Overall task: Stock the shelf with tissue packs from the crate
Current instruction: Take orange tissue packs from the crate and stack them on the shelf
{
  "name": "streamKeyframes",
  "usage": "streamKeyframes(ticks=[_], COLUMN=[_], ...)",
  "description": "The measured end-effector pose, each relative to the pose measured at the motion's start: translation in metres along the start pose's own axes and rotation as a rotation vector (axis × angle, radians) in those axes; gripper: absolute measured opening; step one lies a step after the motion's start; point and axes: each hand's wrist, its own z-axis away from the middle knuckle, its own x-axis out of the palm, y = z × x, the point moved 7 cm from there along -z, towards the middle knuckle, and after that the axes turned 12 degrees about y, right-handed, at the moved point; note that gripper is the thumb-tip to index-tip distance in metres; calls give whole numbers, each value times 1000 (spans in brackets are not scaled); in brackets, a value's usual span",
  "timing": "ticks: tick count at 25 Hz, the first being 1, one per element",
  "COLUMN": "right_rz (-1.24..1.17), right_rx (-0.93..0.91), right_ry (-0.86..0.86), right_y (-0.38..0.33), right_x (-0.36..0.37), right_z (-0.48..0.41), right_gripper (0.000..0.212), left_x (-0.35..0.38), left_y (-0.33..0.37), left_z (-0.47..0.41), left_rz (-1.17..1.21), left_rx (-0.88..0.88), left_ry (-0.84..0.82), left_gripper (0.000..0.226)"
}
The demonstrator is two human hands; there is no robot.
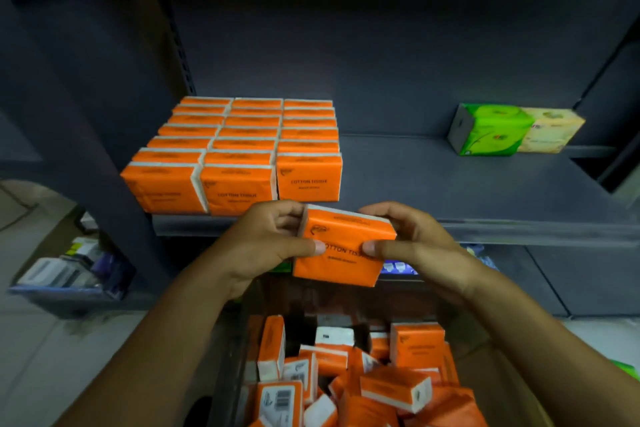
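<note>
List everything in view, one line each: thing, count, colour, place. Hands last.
shelf: one, grey, centre
stacked packs: about twenty, orange, three columns, shelf left
green box: one, green, shelf right rear
cream box: one, pale yellow, touching the green box's right
held pack: one, orange, before the shelf edge
crate: one, dark, bottom
loose packs: many, orange-white, jumbled in crate
bin: one, blue, lower left
left hand: grips held pack
right hand: grips held pack

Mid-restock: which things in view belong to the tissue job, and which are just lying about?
Job: orange pack held by left hand and right hand; stocked orange packs; shelf; crate; loose packs inside it.
Lying about: green tissue box, beige box beside it, blue bin lower left.
</note>
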Motion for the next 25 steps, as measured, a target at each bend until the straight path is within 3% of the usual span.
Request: streamKeyframes(ticks=[9, 15, 19, 25], right_rz=[-175, -161, -83, 49], right_rx=[43, -22, -43, -81], right_ry=[80, 288, 352, 406], right_y=[5, 0, 3, 16], right_x=[8, 3, 6, 17], right_z=[-10, -48, -75, -88], right_gripper=[39, 31, 31, 29], left_x=[-21, -16, 3, 25], left_y=[0, 7, 2, -9], left_z=[2, -12, -15, -18], left_rz=[192, 209, 198, 187], left_rx=[-76, 26, -17, -148], left_ry=[91, 373, 404, 365], left_gripper=[39, 47, 42, 63])
